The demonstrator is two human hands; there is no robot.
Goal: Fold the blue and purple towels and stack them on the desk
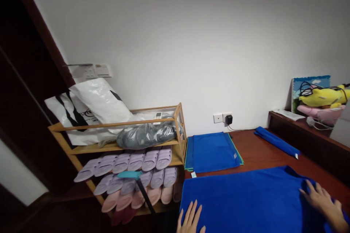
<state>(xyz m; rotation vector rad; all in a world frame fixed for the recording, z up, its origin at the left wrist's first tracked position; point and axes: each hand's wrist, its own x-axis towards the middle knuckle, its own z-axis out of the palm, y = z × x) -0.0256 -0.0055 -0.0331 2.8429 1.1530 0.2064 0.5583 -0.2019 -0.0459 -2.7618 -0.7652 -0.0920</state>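
Observation:
A large blue towel [246, 196] lies spread over the front of the reddish-brown wooden surface [248, 143]. My left hand [190, 218] rests flat near its left edge, fingers stretched out. Over on the right side of the cloth, my right hand [318, 196] lies with its fingers apart, touching the fabric. Behind the towel sits a stack of folded blue towels [212, 153] with green edging showing at the sides. To the right of that stack, a narrow folded or rolled blue towel [276, 142] lies at an angle, with a small white tag at its near end.
A wooden shoe rack [179, 134] stands at left, holding several purple slippers [136, 160] and pink slippers [138, 199], plus white bags [102, 102]. A black plug [229, 119] sits in the wall socket. A yellow plush toy [324, 97] lies on the raised ledge at right.

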